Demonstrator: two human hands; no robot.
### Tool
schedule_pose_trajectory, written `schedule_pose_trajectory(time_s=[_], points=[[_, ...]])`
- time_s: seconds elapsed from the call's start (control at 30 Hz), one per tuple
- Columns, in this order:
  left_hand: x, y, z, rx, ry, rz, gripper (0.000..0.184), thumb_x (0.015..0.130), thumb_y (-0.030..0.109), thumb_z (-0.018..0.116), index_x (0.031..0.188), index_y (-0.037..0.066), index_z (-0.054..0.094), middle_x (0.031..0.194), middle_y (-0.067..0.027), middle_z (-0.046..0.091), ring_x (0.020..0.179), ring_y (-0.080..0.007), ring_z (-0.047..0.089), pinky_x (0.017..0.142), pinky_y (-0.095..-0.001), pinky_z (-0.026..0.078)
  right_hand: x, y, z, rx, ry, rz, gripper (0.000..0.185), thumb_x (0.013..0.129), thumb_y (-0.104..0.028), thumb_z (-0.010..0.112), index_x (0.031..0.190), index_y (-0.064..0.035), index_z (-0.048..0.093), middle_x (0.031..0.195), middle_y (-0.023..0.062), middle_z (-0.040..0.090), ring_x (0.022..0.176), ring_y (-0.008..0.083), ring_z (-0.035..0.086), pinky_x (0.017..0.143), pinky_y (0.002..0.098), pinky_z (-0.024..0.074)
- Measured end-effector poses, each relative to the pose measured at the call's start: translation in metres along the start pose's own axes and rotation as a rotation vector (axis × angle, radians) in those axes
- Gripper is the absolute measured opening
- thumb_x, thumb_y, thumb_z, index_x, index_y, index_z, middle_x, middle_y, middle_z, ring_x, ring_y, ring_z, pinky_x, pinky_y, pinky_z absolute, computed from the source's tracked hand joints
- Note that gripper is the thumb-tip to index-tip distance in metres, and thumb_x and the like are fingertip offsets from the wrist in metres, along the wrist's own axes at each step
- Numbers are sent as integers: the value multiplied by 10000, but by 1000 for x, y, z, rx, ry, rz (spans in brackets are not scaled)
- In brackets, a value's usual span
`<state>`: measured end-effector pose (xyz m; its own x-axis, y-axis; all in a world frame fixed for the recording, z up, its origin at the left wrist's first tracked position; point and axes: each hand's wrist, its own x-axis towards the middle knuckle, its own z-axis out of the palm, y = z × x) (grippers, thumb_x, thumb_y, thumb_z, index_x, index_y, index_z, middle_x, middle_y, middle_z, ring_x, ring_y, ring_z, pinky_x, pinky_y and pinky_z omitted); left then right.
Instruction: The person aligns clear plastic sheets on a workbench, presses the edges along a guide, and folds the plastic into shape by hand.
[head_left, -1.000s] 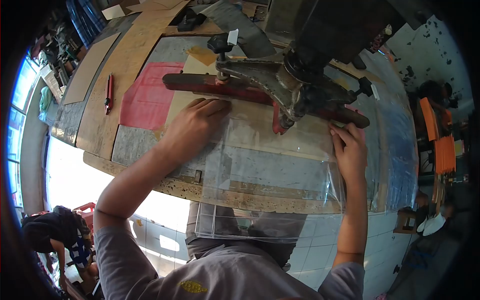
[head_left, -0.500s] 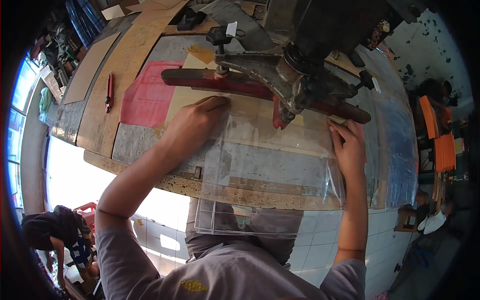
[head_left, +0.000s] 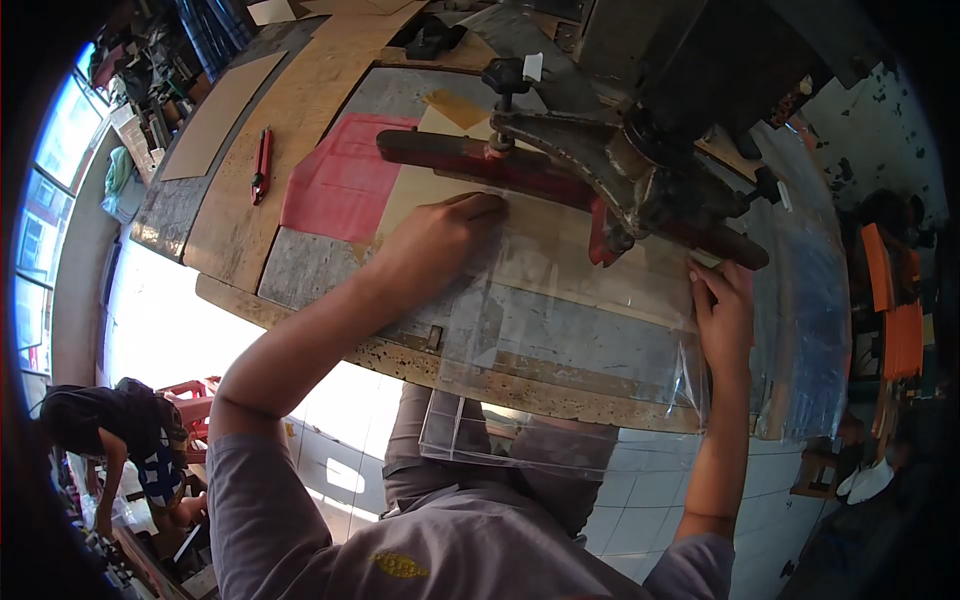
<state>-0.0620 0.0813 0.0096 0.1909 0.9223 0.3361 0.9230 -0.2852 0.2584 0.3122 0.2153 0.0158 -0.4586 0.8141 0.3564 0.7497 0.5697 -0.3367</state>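
A clear plastic sheet [head_left: 570, 330] spans the worktable, and its near part hangs over the front edge. My left hand [head_left: 445, 243] pinches the sheet's far left corner, beside the long red bar [head_left: 490, 168] of a press. At the sheet's far right corner my right hand [head_left: 720, 297] has thumb and fingers closed on the plastic, close to the bar's right end. Above the bar is the dark metal press head [head_left: 640, 165] with black knobs. A cream sheet [head_left: 580, 275] lies under the plastic, and a red sheet [head_left: 340, 180] lies to its left.
On the wooden boards at left are a red cutter [head_left: 262, 168] and a brown card [head_left: 222, 120]. Folded clear plastic [head_left: 810, 330] covers the table's right side. Orange items [head_left: 900, 330] stand at far right. Another person [head_left: 120, 430] bends over at lower left.
The whole view has shifted, so the table and press appear farther right. Both hands stay at the sheet's far corners beside the bar, with little visible movement relative to it.
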Motion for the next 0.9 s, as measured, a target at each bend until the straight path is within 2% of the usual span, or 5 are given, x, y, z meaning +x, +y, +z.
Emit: schedule_pose_trajectory(time_s=[0.2, 0.33, 0.43, 0.6, 0.9], points=[[-2, -3, 4, 20, 27, 44, 405, 816, -17, 624, 1206, 31, 721, 1367, -117, 659, 1128, -297, 707, 942, -388, 603, 0, 3, 1, -33, 25, -68, 244, 961, -95, 695, 1189, -125, 777, 1027, 73, 680, 928, 276, 702, 798, 392, 541], [-1, -5, 4, 19, 42, 90, 466, 781, 11, 636, 1245, -33, 666, 1339, -144, 640, 1085, -312, 701, 903, -396, 606, 1, 1, 0, -57, 48, -100, 241, 957, -93, 700, 1182, -123, 779, 1016, 80, 670, 921, 275, 699, 787, 390, 537], [-1, -3, 3, 22, 33, 91, 447, 786, 10, 631, 1229, -29, 667, 1329, -144, 641, 1076, -313, 702, 888, -399, 609, -1, -3, -1, 13, 5, 13, 201, 962, -85, 699, 1143, -64, 784, 994, 99, 647, 1010, 293, 610, 816, 386, 495], [1, 0, -1, 26, 13, 42, 381, 826, -2, 628, 1192, 41, 726, 1364, -97, 656, 1101, -275, 719, 889, -372, 623, 0, -1, -1, 6, 10, -22, 203, 971, -92, 694, 1151, -59, 781, 939, 109, 612, 910, 291, 612, 794, 391, 491], [1, -2, 2, -7, 63, 88, 402, 790, 24, 630, 1187, -8, 683, 1296, -113, 659, 1111, -290, 687, 888, -390, 604, 0, 4, 1, -11, 41, -69, 212, 933, -54, 713, 1129, -85, 787, 933, 103, 643, 830, 277, 689, 739, 402, 531]])
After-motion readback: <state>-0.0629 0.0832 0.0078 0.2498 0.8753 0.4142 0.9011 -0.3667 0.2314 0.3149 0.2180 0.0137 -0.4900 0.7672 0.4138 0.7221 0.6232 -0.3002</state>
